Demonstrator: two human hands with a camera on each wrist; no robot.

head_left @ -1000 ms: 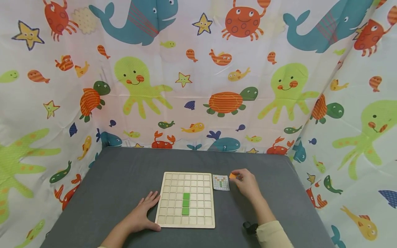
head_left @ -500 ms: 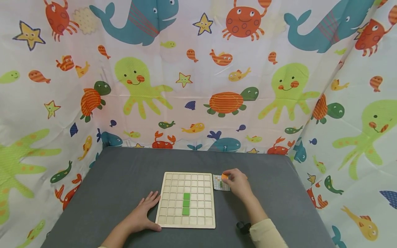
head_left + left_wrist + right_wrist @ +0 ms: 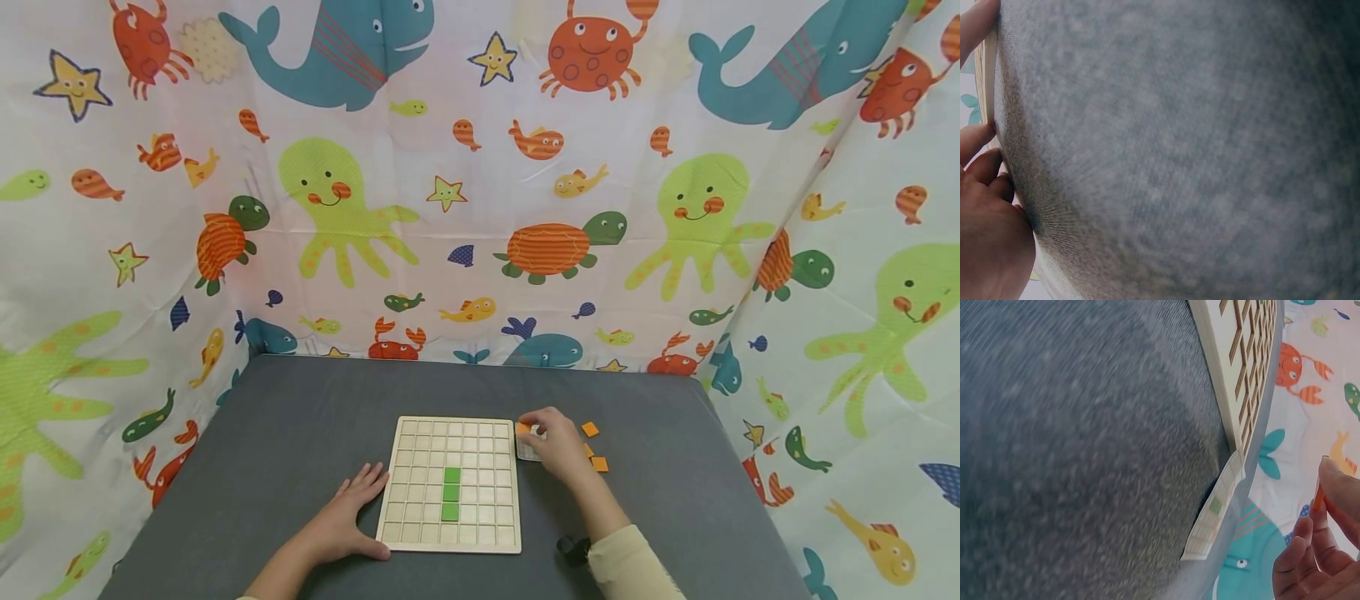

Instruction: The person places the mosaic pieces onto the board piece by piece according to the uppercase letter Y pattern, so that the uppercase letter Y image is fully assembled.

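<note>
A light wooden grid board (image 3: 420, 533) lies on the grey table with green square tiles (image 3: 451, 492) in a short column of its cells. My left hand (image 3: 347, 517) rests at the board's left edge, fingers spread and straight, thumb at the near corner; the left wrist view shows fingertips at the board's side. My right hand (image 3: 558, 442) pinches an orange square tile (image 3: 522, 428) between thumb and fingers, over the small pattern card (image 3: 527, 452) beside the board. In the right wrist view the tile (image 3: 1318, 497) shows edge-on, raised above the card (image 3: 1213, 515).
Several loose orange tiles (image 3: 590, 429) lie on the table right of my right hand, one partly hidden behind it. A black strap-like object (image 3: 573, 550) is at my right sleeve (image 3: 633, 562). A sea-animal curtain (image 3: 480, 250) surrounds the grey table (image 3: 322, 400).
My right hand has moved left with the orange tile, from right of the card to over it, near the board's edge. Loose orange tiles have come into sight behind it. The left hand stays put.
</note>
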